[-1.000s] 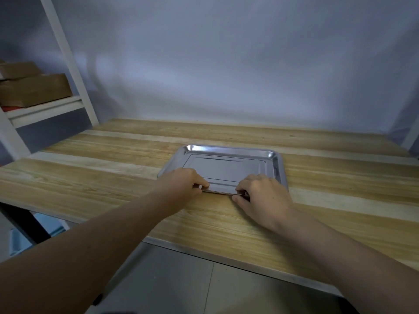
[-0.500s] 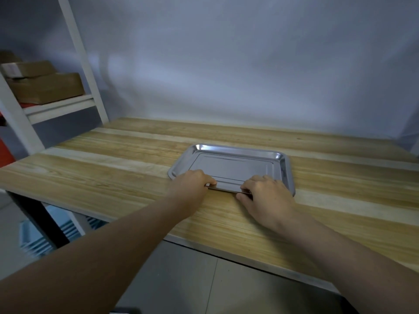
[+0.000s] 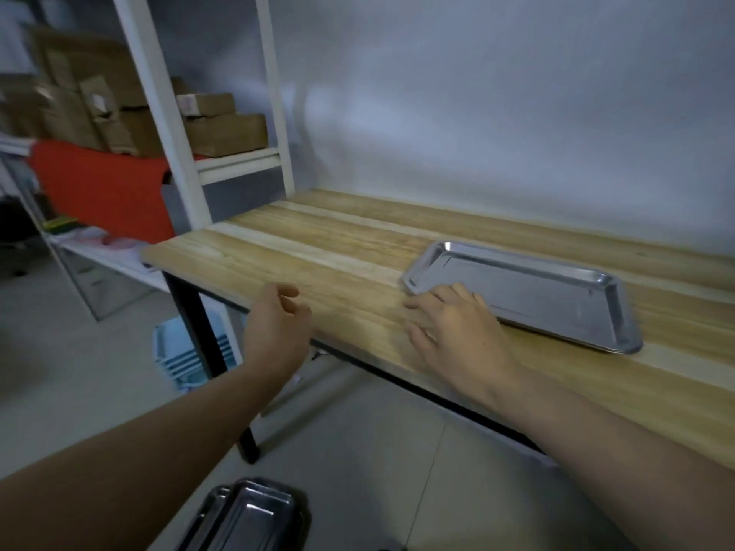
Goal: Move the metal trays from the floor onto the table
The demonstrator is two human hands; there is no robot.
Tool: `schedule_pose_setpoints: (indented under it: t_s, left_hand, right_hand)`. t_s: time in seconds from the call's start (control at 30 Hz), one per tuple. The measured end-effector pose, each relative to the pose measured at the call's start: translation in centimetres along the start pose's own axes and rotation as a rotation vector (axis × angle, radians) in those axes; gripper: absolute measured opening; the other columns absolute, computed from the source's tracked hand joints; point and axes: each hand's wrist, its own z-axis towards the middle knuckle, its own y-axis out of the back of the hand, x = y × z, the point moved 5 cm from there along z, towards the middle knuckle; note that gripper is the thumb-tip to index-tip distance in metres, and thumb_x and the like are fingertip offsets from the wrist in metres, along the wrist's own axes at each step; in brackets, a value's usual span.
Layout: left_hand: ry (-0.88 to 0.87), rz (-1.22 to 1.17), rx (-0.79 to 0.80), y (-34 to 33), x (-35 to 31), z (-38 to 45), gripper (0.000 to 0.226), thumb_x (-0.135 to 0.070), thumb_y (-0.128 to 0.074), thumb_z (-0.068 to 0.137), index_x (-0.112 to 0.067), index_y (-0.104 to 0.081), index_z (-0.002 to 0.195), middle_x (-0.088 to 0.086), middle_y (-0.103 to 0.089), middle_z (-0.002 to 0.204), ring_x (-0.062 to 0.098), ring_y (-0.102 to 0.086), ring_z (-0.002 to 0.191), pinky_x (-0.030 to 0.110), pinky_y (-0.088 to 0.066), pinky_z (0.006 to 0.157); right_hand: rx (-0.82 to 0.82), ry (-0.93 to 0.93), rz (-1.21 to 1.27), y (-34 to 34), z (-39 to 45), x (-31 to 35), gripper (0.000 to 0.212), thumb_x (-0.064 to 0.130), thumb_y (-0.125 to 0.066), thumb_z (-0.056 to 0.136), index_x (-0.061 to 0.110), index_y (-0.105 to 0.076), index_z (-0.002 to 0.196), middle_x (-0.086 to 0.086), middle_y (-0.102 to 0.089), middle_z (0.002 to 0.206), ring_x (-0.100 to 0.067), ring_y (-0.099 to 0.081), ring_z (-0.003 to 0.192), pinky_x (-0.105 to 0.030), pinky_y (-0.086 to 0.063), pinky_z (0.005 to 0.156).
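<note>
One shiny metal tray [image 3: 557, 300] lies flat on the wooden table [image 3: 338, 256], toward the right. My right hand [image 3: 453, 332] hovers over the table at the tray's near left corner, fingers spread, gripping nothing. My left hand [image 3: 274, 316] is off the tray, above the table's front edge, fingers loosely curled and empty. A stack of metal trays [image 3: 246, 515] sits on the floor at the bottom of the view, below my left forearm.
A white shelf rack [image 3: 167, 113] stands left of the table, loaded with cardboard boxes [image 3: 222, 129] and a red box [image 3: 103, 188]. Pale blue trays [image 3: 179, 351] lie on the floor behind the black table leg [image 3: 199, 340]. Grey tile floor stretches in front.
Both hands have let go of the tray's near rim. The left hand has drawn back to the left. The view has swung left and down, bringing the floor stack into sight.
</note>
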Motion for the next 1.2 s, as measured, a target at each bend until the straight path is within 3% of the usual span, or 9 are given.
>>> schedule_pose_setpoints:
  t_s: [0.2,0.3,0.43,0.57,0.7,0.83,0.97,1.07,1.2]
  left_hand:
    - [0.22,-0.09,-0.219,7.1,10.3,-0.5,0.011,-0.015,-0.054,0.094,-0.017,-0.047,0.101,-0.002,-0.047,0.074,0.019,-0.05,0.069,0.035,-0.043,0.068]
    - [0.375,-0.098,-0.226,9.5,17.3,-1.4,0.014,-0.014,-0.055,0.092,-0.016,-0.048,0.104,-0.002,-0.049,0.078,0.021,-0.051,0.072,0.035,-0.045,0.067]
    - [0.627,-0.139,-0.169,11.0,26.4,-2.7,0.02,-0.014,-0.056,0.091,-0.011,-0.053,0.11,0.007,-0.058,0.09,0.027,-0.057,0.077,0.038,-0.052,0.072]
    - [0.8,-0.141,-0.127,10.4,34.9,-4.1,0.027,-0.013,-0.057,0.087,-0.007,-0.061,0.113,0.017,-0.066,0.104,0.036,-0.064,0.096,0.048,-0.054,0.091]
    - [0.906,-0.098,-0.078,8.5,42.1,-5.6,0.029,-0.011,-0.056,0.087,-0.003,-0.062,0.114,0.018,-0.067,0.104,0.034,-0.064,0.092,0.047,-0.055,0.09]
    - [0.963,-0.003,0.025,6.3,48.4,-6.5,0.029,-0.013,-0.057,0.09,-0.005,-0.061,0.118,0.014,-0.066,0.102,0.028,-0.062,0.086,0.035,-0.053,0.074]
    - [1.041,0.081,0.119,4.7,54.2,-7.4,0.04,-0.017,-0.06,0.089,-0.004,-0.059,0.126,0.016,-0.065,0.116,0.033,-0.063,0.104,0.039,-0.052,0.091]
    - [1.108,0.128,0.169,3.5,57.9,-8.3,0.042,-0.02,-0.06,0.091,-0.007,-0.057,0.13,0.013,-0.064,0.121,0.03,-0.062,0.104,0.04,-0.053,0.092]
    - [1.155,0.129,0.198,1.3,62.0,-9.1,0.043,-0.019,-0.056,0.095,-0.006,-0.051,0.136,0.014,-0.061,0.127,0.02,-0.056,0.095,0.029,-0.044,0.083]
  right_hand:
    - [0.001,0.293,0.161,-5.3,1.1,10.3,0.024,0.023,-0.056,0.09,0.019,-0.067,0.111,0.001,-0.064,0.098,-0.02,-0.054,0.095,-0.027,-0.036,0.079]
    - [0.099,0.395,0.197,-9.7,0.7,14.2,0.022,0.021,-0.056,0.09,0.017,-0.068,0.107,0.001,-0.064,0.096,-0.019,-0.055,0.092,-0.03,-0.041,0.079]
    - [0.283,0.356,0.28,-16.7,-0.1,16.3,0.023,0.019,-0.055,0.091,0.017,-0.067,0.111,-0.001,-0.063,0.103,-0.019,-0.054,0.1,-0.032,-0.042,0.088]
    - [0.451,0.228,0.348,-24.8,-1.2,16.4,0.025,0.018,-0.056,0.091,0.02,-0.066,0.114,0.008,-0.054,0.1,-0.004,-0.044,0.081,-0.025,-0.041,0.078]
    - [0.623,0.066,0.398,-33.7,-2.4,16.0,0.022,0.018,-0.056,0.09,0.019,-0.067,0.11,0.011,-0.05,0.095,0.007,-0.043,0.067,-0.02,-0.036,0.071]
    - [0.75,-0.152,0.452,-42.4,-4.1,15.2,0.021,0.017,-0.057,0.089,0.017,-0.067,0.108,0.005,-0.057,0.094,-0.005,-0.053,0.074,-0.023,-0.041,0.072]
    - [0.871,-0.48,0.526,-50.1,-6.8,14.1,0.024,0.016,-0.06,0.088,0.013,-0.068,0.11,-0.005,-0.067,0.103,-0.018,-0.061,0.091,-0.023,-0.044,0.08]
    - [0.958,-0.69,0.556,-55.2,-9.5,13.4,0.027,0.017,-0.063,0.085,0.009,-0.068,0.11,-0.008,-0.068,0.106,-0.03,-0.065,0.099,-0.038,-0.05,0.088]
    - [1.005,-0.912,0.589,-60.7,-13.3,12.9,0.007,0.016,-0.061,0.085,0.014,-0.067,0.084,-0.008,-0.067,0.083,-0.029,-0.063,0.074,-0.038,-0.053,0.071]
